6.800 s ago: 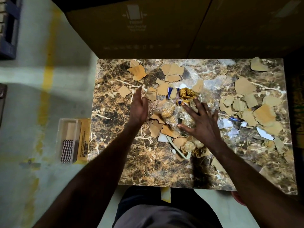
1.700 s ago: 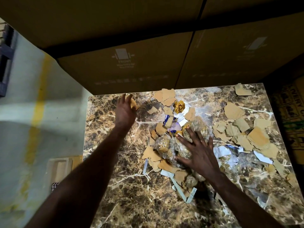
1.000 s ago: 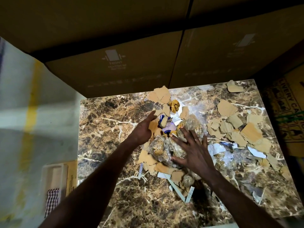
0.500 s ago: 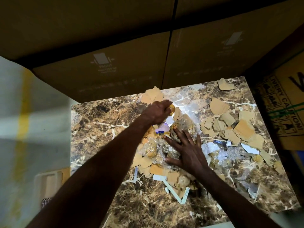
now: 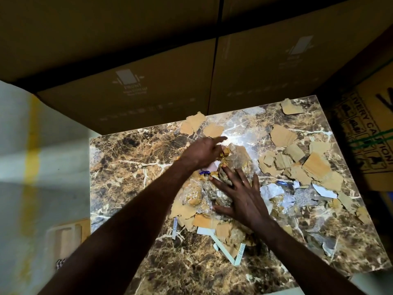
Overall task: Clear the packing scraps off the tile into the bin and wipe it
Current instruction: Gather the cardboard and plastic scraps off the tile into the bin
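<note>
A person leans over a brown marble-patterned tile (image 5: 131, 171) still strewn with packing scraps, the clearing job barely past its gathering stage. The right hand (image 5: 242, 194) lies flat with fingers spread, pressing down a heap of crumpled clear plastic wrap (image 5: 197, 194) and torn cardboard near the tile's middle. The left hand (image 5: 204, 151) reaches just beyond that heap; its forefinger points outward while the other fingers appear curled by a crumpled yellow scrap (image 5: 225, 152), though whether this grip truly pinches anything cannot be told.

Much remains. A loose spread of torn cardboard pieces (image 5: 314, 167) and white paper bits (image 5: 274, 190) covers the tile to the right of the heap, two more cardboard pieces (image 5: 194, 124) sit at the far edge, and a white strip (image 5: 225, 250) lies on the near side. The left part of the tile looks bare of scraps. No bin is plainly visible; a blurred container (image 5: 66, 237) sits on the floor left of the tile. Wiping has evidently not begun. Stacked cardboard boxes (image 5: 148, 86) stand behind the tile.
</note>
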{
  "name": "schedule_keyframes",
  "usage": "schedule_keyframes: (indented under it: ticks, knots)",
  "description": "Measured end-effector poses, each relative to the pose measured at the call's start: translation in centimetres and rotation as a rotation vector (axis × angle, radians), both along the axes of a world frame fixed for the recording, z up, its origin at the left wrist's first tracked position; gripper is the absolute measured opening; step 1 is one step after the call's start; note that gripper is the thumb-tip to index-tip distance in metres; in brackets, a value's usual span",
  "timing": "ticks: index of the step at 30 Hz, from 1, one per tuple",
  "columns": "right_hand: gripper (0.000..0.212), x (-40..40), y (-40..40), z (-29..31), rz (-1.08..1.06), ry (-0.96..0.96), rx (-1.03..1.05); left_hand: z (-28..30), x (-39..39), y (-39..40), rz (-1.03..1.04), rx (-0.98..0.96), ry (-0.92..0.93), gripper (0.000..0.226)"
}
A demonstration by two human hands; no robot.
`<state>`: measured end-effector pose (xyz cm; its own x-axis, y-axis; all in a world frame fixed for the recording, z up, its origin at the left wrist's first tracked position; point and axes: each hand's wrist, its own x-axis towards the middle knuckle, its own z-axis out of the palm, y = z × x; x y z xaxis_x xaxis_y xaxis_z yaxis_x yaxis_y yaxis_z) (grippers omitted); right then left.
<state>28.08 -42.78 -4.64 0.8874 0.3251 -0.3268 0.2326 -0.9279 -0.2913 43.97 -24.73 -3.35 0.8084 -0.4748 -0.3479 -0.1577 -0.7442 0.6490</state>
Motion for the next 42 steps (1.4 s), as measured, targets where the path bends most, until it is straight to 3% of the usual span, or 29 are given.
schedule_keyframes:
  ticks: [2,4,6,8,13,21,27,33,36,42]
  knots:
    - [0.092,0.1,0.0,-0.1,-0.001,0.007,0.0,0.6,1.3,0.7,0.159,-0.024,-0.108,0.043]
    - [0.091,0.1,0.0,0.0,-0.001,0.017,0.0,0.1,3.3,1.8,0.253,0.07,-0.219,0.05]
    - [0.09,0.1,0.0,0.0,-0.003,0.016,0.006,-1.1,5.0,3.0,0.236,0.236,-0.173,0.06]
    - [0.089,0.0,-0.1,0.0,-0.009,0.006,0.018,-1.7,5.6,3.6,0.169,0.279,-0.058,0.059]
    - [0.091,0.1,-0.1,0.2,-0.009,0.02,0.018,-2.6,3.0,3.4,0.011,0.207,-0.017,0.052]
    - [0.089,0.0,-0.1,0.3,-0.004,0.016,0.011,-1.1,0.8,2.3,-0.007,0.029,0.123,0.035]
    - [0.089,-0.1,-0.1,0.3,-0.008,0.002,0.041,-0.6,2.8,1.5,0.196,-0.081,-0.081,0.036]
    - [0.089,-0.2,-0.3,-0.3,-0.003,-0.042,0.05,-1.9,4.8,-2.5,-0.122,0.308,-0.047,0.052]
    - [0.089,-0.2,-0.2,-0.4,0.0,-0.051,0.047,-2.7,4.2,-3.4,-0.205,0.235,-0.032,0.045]
    - [0.082,-0.2,-0.3,-0.1,0.014,-0.03,0.026,-1.9,1.6,-3.1,-0.13,0.13,0.136,0.033]
